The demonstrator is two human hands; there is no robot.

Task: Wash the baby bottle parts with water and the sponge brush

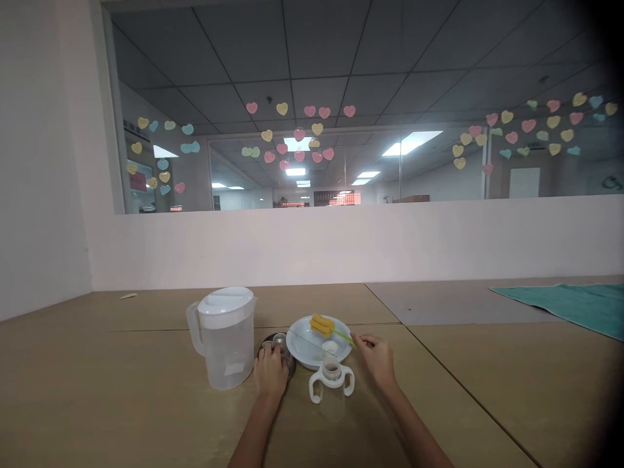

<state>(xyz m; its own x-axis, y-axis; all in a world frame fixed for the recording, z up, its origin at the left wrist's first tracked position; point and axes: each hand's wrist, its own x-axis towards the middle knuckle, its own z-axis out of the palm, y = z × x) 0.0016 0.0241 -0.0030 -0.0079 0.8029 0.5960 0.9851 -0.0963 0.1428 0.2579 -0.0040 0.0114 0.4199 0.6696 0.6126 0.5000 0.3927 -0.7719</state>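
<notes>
My left hand [271,372] rests curled over a dark round dish [287,365] holding a small clear domed piece [279,341]. I cannot tell whether the fingers grip that piece. My right hand [376,361] pinches the end of the green handle of a bottle brush [344,335], whose yellow sponge head [322,325] lies on a white plate [305,344]. A small white cap [330,348] sits on the plate. A white-handled baby bottle [331,380] stands between my hands. A clear plastic pitcher with a white lid [227,338] stands left of my left hand.
The tan table has seams and a small pale scrap [128,296] at the far left. A teal towel [560,305] lies at the back right. A low white wall [341,244] borders the table's far side, with a window with paper hearts [299,135] above it.
</notes>
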